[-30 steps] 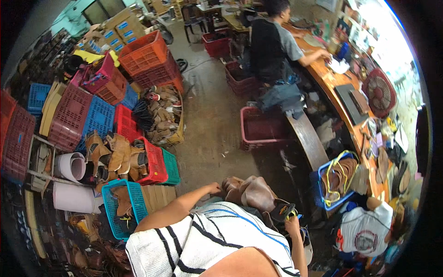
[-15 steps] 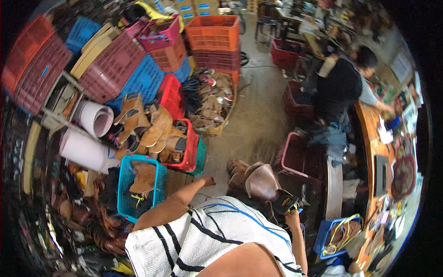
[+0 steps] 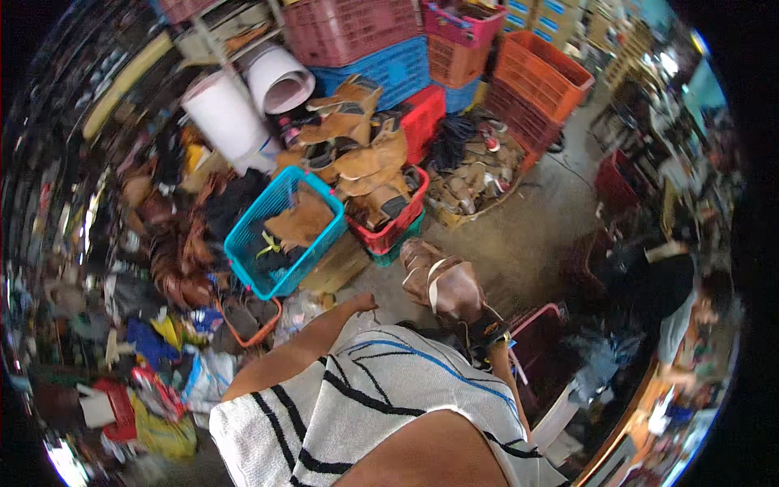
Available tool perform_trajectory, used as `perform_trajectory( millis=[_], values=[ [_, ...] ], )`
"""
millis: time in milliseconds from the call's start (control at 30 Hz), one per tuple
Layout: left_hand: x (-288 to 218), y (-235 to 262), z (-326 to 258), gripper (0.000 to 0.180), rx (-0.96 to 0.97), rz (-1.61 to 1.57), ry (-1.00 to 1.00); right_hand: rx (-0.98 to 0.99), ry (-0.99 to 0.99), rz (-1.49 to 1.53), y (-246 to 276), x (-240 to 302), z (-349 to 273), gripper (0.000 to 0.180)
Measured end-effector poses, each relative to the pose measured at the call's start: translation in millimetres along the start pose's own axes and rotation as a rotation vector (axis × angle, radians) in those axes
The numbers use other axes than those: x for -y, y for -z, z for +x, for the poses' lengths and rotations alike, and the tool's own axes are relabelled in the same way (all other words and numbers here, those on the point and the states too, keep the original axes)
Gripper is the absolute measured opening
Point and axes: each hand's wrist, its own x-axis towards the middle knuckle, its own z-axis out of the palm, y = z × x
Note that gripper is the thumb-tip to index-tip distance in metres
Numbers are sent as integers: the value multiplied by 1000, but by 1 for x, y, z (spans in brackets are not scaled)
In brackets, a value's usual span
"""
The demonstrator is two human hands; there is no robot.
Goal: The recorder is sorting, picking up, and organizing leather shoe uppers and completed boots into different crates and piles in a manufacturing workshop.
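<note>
My right hand (image 3: 497, 349), low at the right of my body, is closed at the black end of a brown leather piece (image 3: 458, 290). That piece looks bulky, glossy and curved, with pale edging, and hangs out in front of me over the floor; its exact kind I cannot make out. Part of the grip is hidden by dark material. My left hand (image 3: 363, 303) hangs apart from it, fingers curled in, with nothing visible in them. A turquoise basket (image 3: 280, 286) with a tan leather piece (image 3: 300, 217) stands nearest that hand.
A red basket (image 3: 415, 201) heaped with tan leather pieces stands beyond the turquoise one. Behind are stacked crates (image 3: 535, 77), white rolls (image 3: 219, 114) and a low bin of shoes (image 3: 471, 217). Bags and cloth (image 3: 162, 426) litter the left. A co-worker (image 3: 649, 276) is at a bench (image 3: 625, 438) on the right.
My view has turned left, so the baskets and crates have swung rightward and the co-worker sits closer to the right rim. The leather piece has stayed in my right hand.
</note>
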Motion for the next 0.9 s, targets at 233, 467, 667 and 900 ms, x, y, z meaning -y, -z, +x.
perform_trajectory(
  millis=[233,467,667,900],
  values=[
    [56,-119,-68,47,-241,-183,107,233,141,-48,-37,-16,92,23],
    [16,-182,-125,45,-243,-436,348,205,-391,111,-66,-3,89,21],
    [32,-250,-118,37,-431,91,-104,461,-278,-228,-63,21,94,21],
    [-25,-210,-104,57,-262,-966,397,648,-16,-605,32,35,140,23]
  ],
)
